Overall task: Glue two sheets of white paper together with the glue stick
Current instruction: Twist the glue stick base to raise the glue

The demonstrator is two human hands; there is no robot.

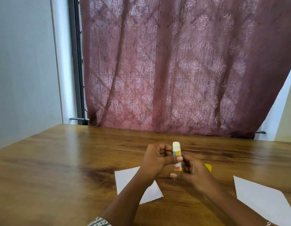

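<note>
Both wrists rose from the near edge to meet over the table (60,160), where the left hand (155,158) and right hand (192,172) clamped the uncapped glue stick (177,154) upright, likely to twist it up, between two well-separated paper sheets (125,176).

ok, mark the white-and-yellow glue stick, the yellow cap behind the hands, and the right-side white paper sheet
white-and-yellow glue stick (176,148): head view, on its exposed white upper end.
yellow cap (208,167): head view, on the part showing past the right hand.
right-side white paper sheet (262,199): head view, on its bare middle.
</note>
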